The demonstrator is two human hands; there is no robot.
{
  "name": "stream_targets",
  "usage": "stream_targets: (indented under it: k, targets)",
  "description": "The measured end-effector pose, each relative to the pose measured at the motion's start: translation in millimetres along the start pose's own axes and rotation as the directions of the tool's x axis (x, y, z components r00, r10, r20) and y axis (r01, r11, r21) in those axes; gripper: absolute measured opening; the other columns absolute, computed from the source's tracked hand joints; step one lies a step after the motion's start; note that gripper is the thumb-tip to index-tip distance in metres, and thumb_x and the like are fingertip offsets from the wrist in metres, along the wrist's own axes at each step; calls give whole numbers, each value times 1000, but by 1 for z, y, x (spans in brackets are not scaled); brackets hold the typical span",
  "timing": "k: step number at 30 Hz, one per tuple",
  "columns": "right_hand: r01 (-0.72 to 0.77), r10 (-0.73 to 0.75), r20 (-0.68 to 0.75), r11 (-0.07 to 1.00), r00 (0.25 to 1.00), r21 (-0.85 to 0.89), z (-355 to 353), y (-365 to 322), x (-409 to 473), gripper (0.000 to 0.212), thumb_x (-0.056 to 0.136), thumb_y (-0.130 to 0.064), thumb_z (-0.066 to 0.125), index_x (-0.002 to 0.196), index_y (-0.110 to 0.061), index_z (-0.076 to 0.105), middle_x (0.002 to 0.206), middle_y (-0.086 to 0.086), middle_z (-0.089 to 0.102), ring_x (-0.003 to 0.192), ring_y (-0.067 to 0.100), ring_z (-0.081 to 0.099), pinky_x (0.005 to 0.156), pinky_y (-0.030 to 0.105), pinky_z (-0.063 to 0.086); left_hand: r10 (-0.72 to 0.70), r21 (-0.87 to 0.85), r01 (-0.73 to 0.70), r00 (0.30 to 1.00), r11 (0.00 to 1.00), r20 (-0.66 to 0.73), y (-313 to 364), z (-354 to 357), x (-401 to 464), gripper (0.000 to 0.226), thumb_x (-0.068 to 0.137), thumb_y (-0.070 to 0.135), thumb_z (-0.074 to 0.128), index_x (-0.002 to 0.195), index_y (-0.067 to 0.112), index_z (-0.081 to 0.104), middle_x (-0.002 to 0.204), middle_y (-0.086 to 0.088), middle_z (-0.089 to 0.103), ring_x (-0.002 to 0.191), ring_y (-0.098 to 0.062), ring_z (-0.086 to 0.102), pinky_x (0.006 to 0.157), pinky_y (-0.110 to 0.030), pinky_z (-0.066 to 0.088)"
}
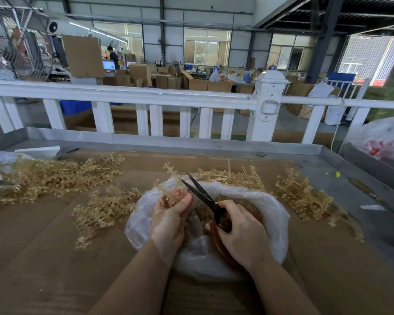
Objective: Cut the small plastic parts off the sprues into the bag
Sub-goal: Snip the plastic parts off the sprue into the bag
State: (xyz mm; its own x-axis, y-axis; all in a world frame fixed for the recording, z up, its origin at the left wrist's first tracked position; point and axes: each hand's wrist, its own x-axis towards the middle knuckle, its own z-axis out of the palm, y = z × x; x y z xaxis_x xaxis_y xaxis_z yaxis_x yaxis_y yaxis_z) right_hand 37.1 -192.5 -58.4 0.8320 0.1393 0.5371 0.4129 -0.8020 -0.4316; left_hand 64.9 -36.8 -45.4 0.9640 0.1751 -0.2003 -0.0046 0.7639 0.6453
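Left hand [171,214] fingers pinching sprue [172,189] over bag [271,214]; right hand [241,228] fingers curled gripping scissors [200,193], blades parted toward 11 o'clock, so parts drop in.

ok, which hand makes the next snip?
Right. The right hand grips the scissors, blades open at the sprue that the left hand holds over the bag.

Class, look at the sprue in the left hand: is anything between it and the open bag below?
Nothing visible. The left hand holds the sprue directly over the bag mouth, with the scissors open at it.
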Motion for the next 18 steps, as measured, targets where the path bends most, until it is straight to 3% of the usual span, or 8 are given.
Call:
stream_targets:
  k: [2, 7, 11, 15, 18]
  targets:
    - [-1, 1, -12, 1000, 1000, 7, 0, 0, 0, 42, 80, -42, 72, 117, -27, 58, 104, -9, 65, 99, 7, 59, 83, 16, 43, -11, 9, 12, 1000, 1000, -11, 0, 1, 0, 30, 81, -13, 59, 109, -5, 58, 111, -23, 64, 84, -23, 67, 73, -29, 58]
    - [17, -16, -35, 999, 999, 35, 0, 1, 0, 43, 78, -41, 74, 116, -24, 59, 104, -8, 66, 99, 9, 60, 84, 21, 49, -49, -5, 49, 998, 999, -44, 2, 2, 1, 37, 81, -10, 60, 118, -6, 56, 113, -23, 65, 97, -29, 67, 83, -34, 57]
    - [29, -27, -48, 999, 999, 41, 0, 0, -1, 44, 78, -39, 75, 115, -22, 60, 104, -6, 66, 98, 10, 61, 83, 25, 51, -76, -25, 74, 995, 997, -68, 4, 3, 0, 24, 81, -10, 61, 104, -1, 61, 87, -14, 71, 72, -18, 71, 62, -26, 60]
    - [32, -30, -37, 999, 999, 39, -1, -1, 0, 43, 79, -40, 73, 115, -22, 60, 103, -7, 66, 97, 9, 61, 82, 21, 50, -88, -34, 86, 995, 996, -55, 4, 2, 2, 32, 81, -13, 58, 112, -2, 59, 91, -15, 69, 81, -23, 69, 66, -29, 60]
    - [35, -33, -34, 998, 999, 48, -1, -2, 0, 43, 79, -40, 73, 115, -22, 60, 103, -7, 66, 97, 9, 61, 83, 22, 50, -86, -27, 85, 995, 996, -48, 4, 1, 2, 31, 81, -12, 60, 110, 0, 59, 83, -12, 72, 73, -20, 72, 59, -26, 59]
